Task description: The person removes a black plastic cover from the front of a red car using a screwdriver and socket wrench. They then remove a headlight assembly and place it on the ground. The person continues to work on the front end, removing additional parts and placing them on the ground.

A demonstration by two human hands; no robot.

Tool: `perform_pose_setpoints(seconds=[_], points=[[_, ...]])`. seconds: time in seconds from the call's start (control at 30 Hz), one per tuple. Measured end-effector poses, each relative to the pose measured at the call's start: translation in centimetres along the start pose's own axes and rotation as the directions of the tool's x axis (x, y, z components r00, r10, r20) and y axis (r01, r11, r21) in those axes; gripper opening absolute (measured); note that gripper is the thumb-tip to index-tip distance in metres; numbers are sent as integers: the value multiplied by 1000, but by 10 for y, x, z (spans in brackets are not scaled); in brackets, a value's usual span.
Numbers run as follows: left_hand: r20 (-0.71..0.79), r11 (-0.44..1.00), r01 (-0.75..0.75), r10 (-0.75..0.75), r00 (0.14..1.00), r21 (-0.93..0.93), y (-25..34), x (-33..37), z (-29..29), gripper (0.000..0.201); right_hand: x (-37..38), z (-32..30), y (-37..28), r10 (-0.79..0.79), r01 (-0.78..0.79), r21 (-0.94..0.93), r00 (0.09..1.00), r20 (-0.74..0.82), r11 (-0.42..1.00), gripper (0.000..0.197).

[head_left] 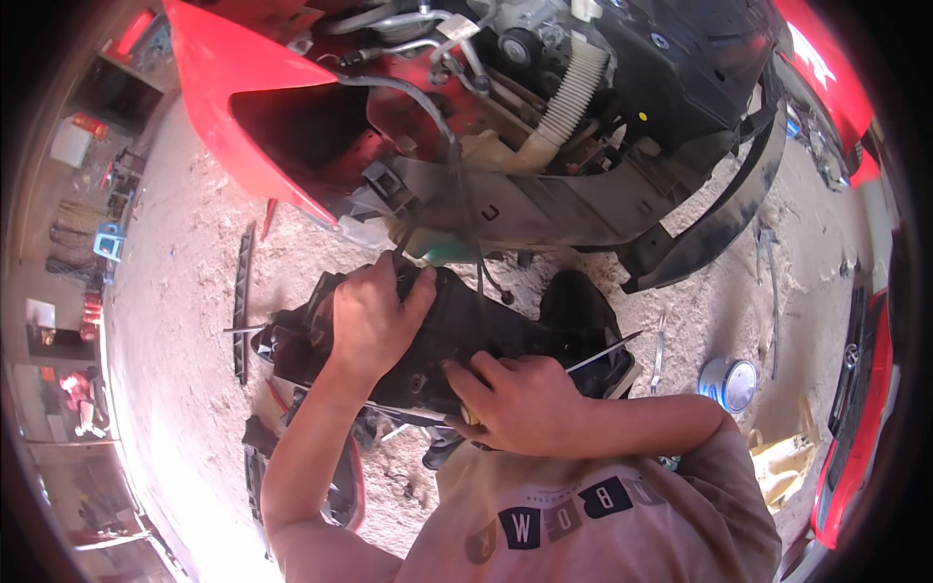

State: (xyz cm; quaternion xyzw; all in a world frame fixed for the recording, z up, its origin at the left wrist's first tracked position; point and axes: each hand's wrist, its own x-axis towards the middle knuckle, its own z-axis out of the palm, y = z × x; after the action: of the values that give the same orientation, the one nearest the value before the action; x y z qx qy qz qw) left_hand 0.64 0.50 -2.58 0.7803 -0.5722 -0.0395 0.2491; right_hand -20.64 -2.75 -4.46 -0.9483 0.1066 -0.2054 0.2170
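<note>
A wide black plastic car part [452, 335] lies across in front of me, below the open front of a red car. My left hand [374, 316] is over its upper left side, thumb and fingers closed around a black cable [403, 239] that runs down from the car. Against the part's near edge, my right hand [525, 403] is wrapped around a screwdriver [603, 353]. The thin metal shaft points up to the right, and a bit of yellowish handle shows at the other side of the hand. The cable's lower end is hidden by my left fingers.
The red fender [248, 117] and grey bumper beam [544, 209] are just ahead. A white-and-blue can [729, 385] stands at right on the rough floor, near a thin metal tool [659, 357]. A black strip [242, 301] lies at left. Shelves and a blue stool [109, 242] line the far left.
</note>
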Motion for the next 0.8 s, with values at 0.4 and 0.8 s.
perform_pose_setpoints(seconds=[0.4,0.8], points=[[-143,1000,17,-21,989,-24,-12,-9,-53,45,1,13,-23,-227,228,-5,971,80,974,53],[-588,592,105,-806,67,-799,-106,-260,-65,54,9,-14,-21,-105,102,173,994,8,980,39]])
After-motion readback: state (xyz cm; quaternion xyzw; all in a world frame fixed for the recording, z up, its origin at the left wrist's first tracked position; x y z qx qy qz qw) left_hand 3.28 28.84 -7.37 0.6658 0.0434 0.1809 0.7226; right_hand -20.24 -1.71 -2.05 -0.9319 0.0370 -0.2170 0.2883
